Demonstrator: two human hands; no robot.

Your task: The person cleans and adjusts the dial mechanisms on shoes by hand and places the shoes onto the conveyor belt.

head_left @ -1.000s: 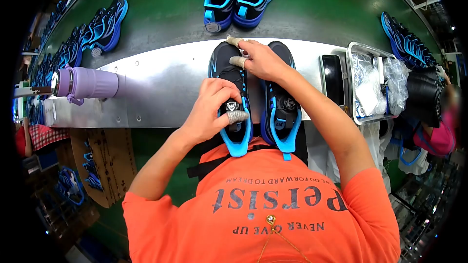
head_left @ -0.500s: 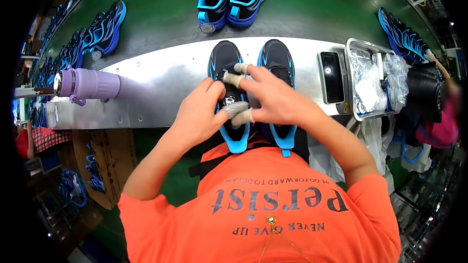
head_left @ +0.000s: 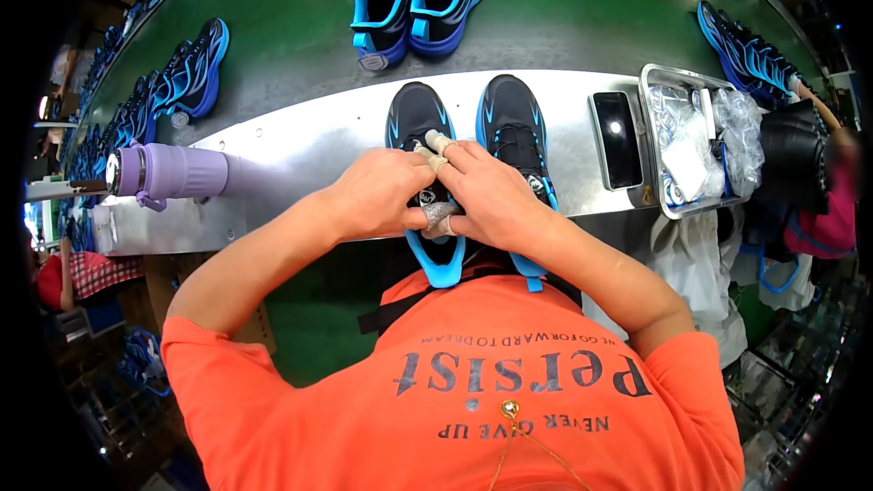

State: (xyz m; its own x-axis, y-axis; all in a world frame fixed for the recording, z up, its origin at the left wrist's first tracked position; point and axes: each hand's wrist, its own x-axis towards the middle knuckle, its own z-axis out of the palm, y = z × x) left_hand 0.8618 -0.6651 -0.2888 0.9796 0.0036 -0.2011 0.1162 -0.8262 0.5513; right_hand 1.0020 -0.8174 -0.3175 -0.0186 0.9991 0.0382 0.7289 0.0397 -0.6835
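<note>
A pair of black sneakers with blue trim rests on the metal ledge in front of me, toes pointing away. Both hands close around the left sneaker (head_left: 418, 111). My left hand (head_left: 384, 186) grips its left side, fingers on the upper and the grey-wrapped thumb near the collar. My right hand (head_left: 491, 193), with cream finger covers, presses on the tongue area from the right. Between them part of a round dial shows; the fingertips hide the rest. The right sneaker (head_left: 511, 118) stands beside it, untouched, its dial partly visible and its heel partly behind my right forearm.
Another sneaker pair (head_left: 414, 5) stands on the green belt (head_left: 291, 18). A purple bottle (head_left: 186, 170) lies at left. To the right are a phone (head_left: 618, 141) and a metal tray (head_left: 647, 118) of plastic bags. More sneakers line both sides; people sit at the edges.
My hands have drawn closer together over the left sneaker, the right hand shifting left and uncovering more of the right sneaker. The pair on the belt appears slightly further left.
</note>
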